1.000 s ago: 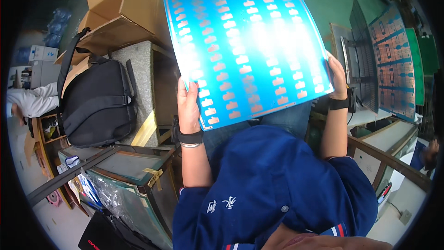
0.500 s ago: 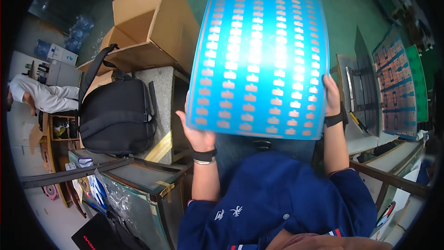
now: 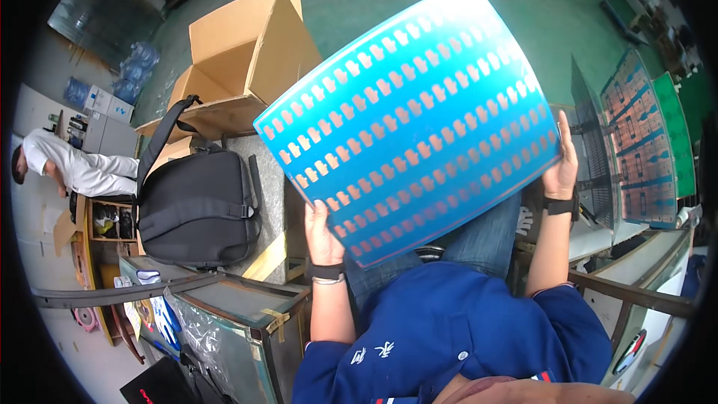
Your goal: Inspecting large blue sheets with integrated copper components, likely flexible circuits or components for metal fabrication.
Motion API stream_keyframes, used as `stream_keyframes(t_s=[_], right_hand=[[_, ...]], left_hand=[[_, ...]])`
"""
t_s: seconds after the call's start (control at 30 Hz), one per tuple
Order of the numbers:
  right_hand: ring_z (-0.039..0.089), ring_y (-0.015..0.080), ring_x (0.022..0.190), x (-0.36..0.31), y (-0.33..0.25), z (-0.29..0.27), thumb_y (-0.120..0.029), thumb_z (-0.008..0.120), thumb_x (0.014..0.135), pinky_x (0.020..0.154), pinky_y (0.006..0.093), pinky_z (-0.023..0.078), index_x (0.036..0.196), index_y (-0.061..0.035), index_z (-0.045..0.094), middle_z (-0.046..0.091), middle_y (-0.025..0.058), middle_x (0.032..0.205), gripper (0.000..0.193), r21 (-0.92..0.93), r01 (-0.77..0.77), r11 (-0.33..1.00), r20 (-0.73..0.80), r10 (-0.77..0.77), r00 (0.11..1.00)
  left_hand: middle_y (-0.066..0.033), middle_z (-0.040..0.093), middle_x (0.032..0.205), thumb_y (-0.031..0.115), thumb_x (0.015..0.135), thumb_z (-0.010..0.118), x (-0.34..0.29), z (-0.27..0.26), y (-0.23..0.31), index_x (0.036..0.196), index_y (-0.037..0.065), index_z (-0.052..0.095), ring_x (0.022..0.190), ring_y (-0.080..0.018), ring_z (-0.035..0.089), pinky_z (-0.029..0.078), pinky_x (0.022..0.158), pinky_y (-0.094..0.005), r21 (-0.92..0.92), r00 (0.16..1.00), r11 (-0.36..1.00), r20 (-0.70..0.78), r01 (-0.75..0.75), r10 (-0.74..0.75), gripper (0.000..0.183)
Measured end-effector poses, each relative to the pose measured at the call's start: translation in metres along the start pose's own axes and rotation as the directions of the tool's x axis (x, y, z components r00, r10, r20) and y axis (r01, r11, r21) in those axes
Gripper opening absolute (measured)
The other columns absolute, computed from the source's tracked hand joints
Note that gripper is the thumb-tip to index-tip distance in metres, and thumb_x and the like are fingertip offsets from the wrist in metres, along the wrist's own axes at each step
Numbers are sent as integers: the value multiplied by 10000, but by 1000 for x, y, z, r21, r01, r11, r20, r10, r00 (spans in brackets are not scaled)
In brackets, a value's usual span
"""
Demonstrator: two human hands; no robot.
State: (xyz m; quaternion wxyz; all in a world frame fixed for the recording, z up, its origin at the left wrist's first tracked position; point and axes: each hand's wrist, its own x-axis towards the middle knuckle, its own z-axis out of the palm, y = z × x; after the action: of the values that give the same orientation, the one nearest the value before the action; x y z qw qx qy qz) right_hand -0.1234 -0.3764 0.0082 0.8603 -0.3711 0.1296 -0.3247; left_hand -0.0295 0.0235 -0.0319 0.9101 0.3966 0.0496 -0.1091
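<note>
A large, thin blue panel (image 3: 428, 148) with rows of small copper-coloured shapes is held up in front of me, tilted so that its far right corner is highest. Its surface shines toward the top. My left hand (image 3: 322, 236) grips the lower left edge, the thumb showing beside it. At the right edge, my right hand (image 3: 562, 166) holds on with its fingers partly hidden behind the panel. Below the panel are my legs in jeans.
On the left, a black backpack (image 3: 196, 206) rests on a grey surface, with an open cardboard box (image 3: 280, 45) beyond it. Copper-patterned panels (image 3: 639, 138) and a green panel (image 3: 674, 135) stand upright at right. A person in white (image 3: 78, 161) is far left.
The blue panel has turned clockwise, from nearly upright rows to slanting ones. My right hand has moved right, and my left hand has shifted slightly along with it. Both still hold the panel.
</note>
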Motion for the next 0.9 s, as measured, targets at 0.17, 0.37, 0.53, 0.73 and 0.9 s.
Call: stream_keyframes(t_s=[0.17,0.37,0.53,0.73,0.9], right_hand=[[587,172,917,-12,-34,-29,-237,406,964,778,289,503,1353,-4,333,584,121,1106,459,-324,-102,940,185,169,968],[544,58,836,-7,-31,-24,-112,569,890,757,202,439,1237,3,468,589,-7,903,380,-648,-29,761,161,174,971],[536,142,976,4,-20,-41,-79,553,888,893,268,407,1076,-37,525,574,46,1027,195,-466,131,875,165,-59,984],[461,272,1177,37,-8,-51,-353,489,893,1021,441,339,1277,-63,427,447,181,1303,485,85,-616,783,475,512,716],[410,268,1221,13,4,-41,-466,455,883,945,475,427,1339,-92,348,396,146,1348,599,124,-668,734,295,615,731]], left_hand=[[-66,600,1058,184,935,501,5,-31,15,1121,26,513,946,-125,568,468,827,-281,159,992,982,-61,-102,113,245],[-36,577,978,177,941,493,6,-35,15,1064,42,518,858,-102,533,444,777,-250,339,972,919,-41,-204,231,184],[-71,547,1058,147,925,513,5,-28,14,1017,71,501,916,-162,536,450,865,-301,320,949,893,99,-315,300,120],[-175,393,1327,-30,843,536,18,-27,1,1002,65,494,1236,-279,404,392,981,-396,422,867,766,347,-484,357,190],[-89,586,1045,26,902,497,-1,-26,3,1036,42,500,952,-154,578,494,810,-290,277,990,955,119,-106,75,135]])
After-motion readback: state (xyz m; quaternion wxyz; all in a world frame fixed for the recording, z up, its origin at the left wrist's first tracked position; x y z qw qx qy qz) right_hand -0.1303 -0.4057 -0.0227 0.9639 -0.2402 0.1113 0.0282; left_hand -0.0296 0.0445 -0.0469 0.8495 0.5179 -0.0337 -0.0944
